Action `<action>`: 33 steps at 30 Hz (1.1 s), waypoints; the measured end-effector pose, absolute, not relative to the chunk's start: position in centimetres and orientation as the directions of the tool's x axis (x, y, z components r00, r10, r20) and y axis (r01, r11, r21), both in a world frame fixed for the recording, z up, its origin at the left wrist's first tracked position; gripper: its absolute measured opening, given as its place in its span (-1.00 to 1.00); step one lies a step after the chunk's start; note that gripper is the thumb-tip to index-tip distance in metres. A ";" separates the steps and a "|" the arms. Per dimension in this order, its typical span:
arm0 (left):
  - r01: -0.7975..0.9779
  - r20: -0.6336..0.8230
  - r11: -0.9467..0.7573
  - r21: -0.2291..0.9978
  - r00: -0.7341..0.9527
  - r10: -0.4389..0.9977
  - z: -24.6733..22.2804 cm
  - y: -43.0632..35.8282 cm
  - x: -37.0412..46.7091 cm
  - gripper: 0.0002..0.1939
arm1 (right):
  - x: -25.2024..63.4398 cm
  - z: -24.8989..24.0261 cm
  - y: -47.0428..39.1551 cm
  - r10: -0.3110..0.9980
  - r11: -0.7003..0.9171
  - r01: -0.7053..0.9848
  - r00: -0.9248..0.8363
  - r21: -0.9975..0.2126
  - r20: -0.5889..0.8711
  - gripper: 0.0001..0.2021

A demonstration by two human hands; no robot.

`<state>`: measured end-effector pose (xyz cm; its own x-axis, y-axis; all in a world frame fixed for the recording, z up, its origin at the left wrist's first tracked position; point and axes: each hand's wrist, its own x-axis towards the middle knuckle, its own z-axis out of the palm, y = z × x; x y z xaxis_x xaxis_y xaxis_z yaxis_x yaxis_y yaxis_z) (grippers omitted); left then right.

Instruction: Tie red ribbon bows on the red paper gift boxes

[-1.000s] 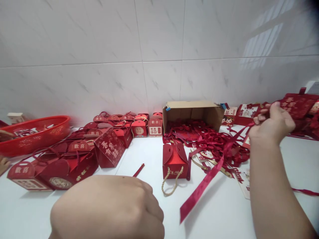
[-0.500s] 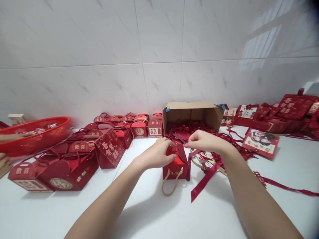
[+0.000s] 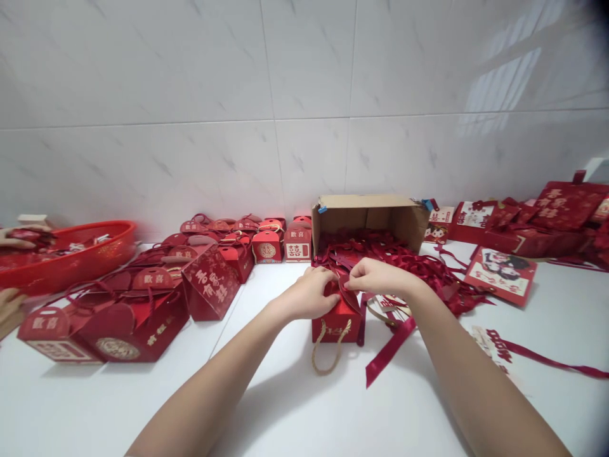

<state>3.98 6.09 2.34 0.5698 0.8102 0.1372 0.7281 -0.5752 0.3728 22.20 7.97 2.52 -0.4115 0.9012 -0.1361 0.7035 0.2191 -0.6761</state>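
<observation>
A small red gift box (image 3: 335,320) with a looped gold cord handle (image 3: 326,370) stands on the white table in front of me. My left hand (image 3: 311,293) curls over the box's left top edge, its fingers closed on the top flaps. From the other side, my right hand (image 3: 375,278) pinches at the right top flap (image 3: 349,297). The two hands' fingertips nearly meet above the box, and they partly hide its top. Dark red ribbon (image 3: 391,351) trails on the table just right of the box.
Behind stands an open cardboard box (image 3: 373,203) spilling red ribbons (image 3: 428,279). Several filled red gift boxes (image 3: 137,324) crowd the left. A red basin (image 3: 118,244) holds small items; another person's hand (image 3: 26,236) is over it. A picture card (image 3: 499,273) lies right.
My right hand has moved left and down onto the box's flap, closer to my left hand. At far left, the other person's hand has risen over the basin, holding red items.
</observation>
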 end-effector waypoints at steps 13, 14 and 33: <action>0.661 0.226 -0.572 0.485 0.537 0.813 1.4 6.9 4.4 -0.81 | 22.4 2.8 7.5 0.853 0.194 0.676 -0.474 -0.711 -0.218 -0.74; 0.661 0.224 -0.567 0.492 0.533 0.816 1.6 6.8 4.3 -0.82 | 22.6 2.8 7.5 0.865 0.197 0.685 -0.458 -0.701 -0.204 -0.74; 0.638 0.215 -0.449 0.626 0.411 0.886 5.3 5.2 2.1 -0.75 | 22.2 4.5 5.9 0.866 0.396 0.321 -0.441 -0.860 0.234 -0.72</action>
<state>2.11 5.22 5.25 0.4114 0.8856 0.2154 0.6378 -0.4485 0.6261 22.19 5.90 4.54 -0.4411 0.8663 0.2344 0.3209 0.3961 -0.8603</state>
